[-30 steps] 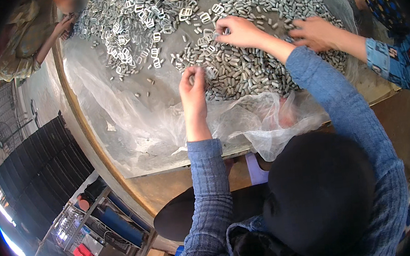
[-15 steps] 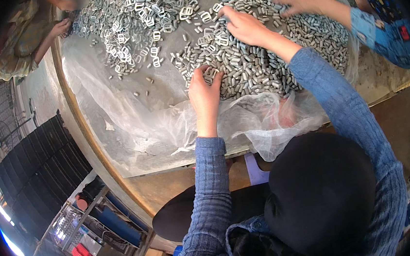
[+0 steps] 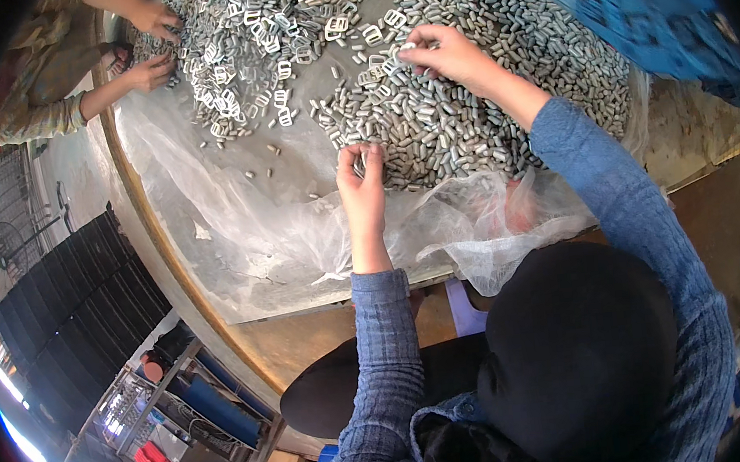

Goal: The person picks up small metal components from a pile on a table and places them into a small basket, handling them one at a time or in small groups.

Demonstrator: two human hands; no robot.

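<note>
At the near edge of a spread of small grey capsule-shaped pieces [image 3: 457,118], my left hand [image 3: 362,192] is closed, thumb and fingertips together. Whatever is between them is hidden or too small to make out. Farther right and forward, my right hand [image 3: 461,60] pinches the edge of a pale metal buckle [image 3: 393,59] lying over the pieces. Other silvery frame-shaped buckles, such as one buckle [image 3: 336,28], lie just beyond my hands. A denser heap of buckles [image 3: 228,67] mixed with grey pieces is farther left.
Translucent sheeting [image 3: 264,231] lies crumpled along the near side of the table [image 3: 218,306]. A co-worker's hands [image 3: 154,72] reach the heap from the far left. Another person's blue patterned sleeve [image 3: 633,14] crosses the far right. A shelf rack [image 3: 173,398] stands lower left.
My left hand drew slightly back and left; the buckle seen in it before no longer shows. My right hand shifted slightly nearer. The right co-worker's hand moved up out of view; the left co-worker's hands came in.
</note>
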